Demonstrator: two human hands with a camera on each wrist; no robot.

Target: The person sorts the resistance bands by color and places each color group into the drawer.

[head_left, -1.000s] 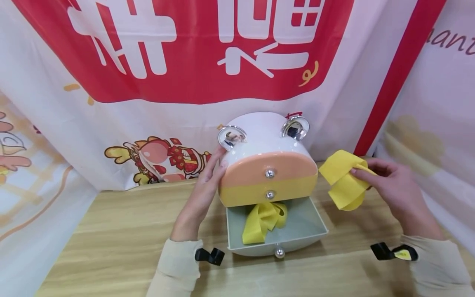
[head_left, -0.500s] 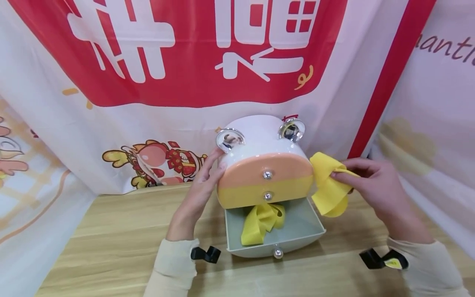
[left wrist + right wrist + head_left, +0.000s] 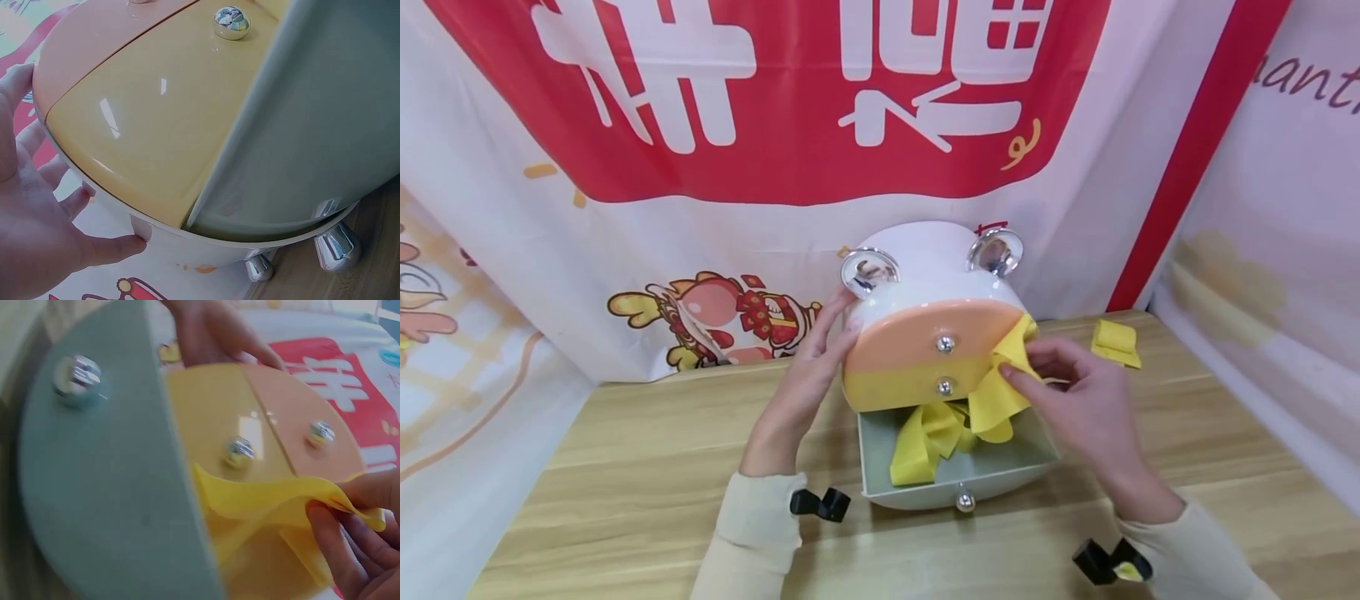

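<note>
A small white chest of drawers with silver ear-like discs stands on the table. Its peach top drawer and yellow middle drawer are closed, while the grey-green bottom drawer is pulled out. A folded yellow cloth strip lies inside it. Against the chest's left side rests my left hand, fingers spread, also seen in the left wrist view. My right hand pinches another yellow cloth strip between thumb and fingers; it hangs over the open drawer's right part, partly covering the yellow drawer front.
One more piece of yellow cloth lies on the wooden table, behind and right of my right hand. A printed fabric backdrop hangs close behind the chest. More fabric walls the right side.
My right hand has carried the held yellow cloth strip leftward, from beside the chest to over the open drawer. The cloth piece on the table has come into view. My left hand stays in place.
</note>
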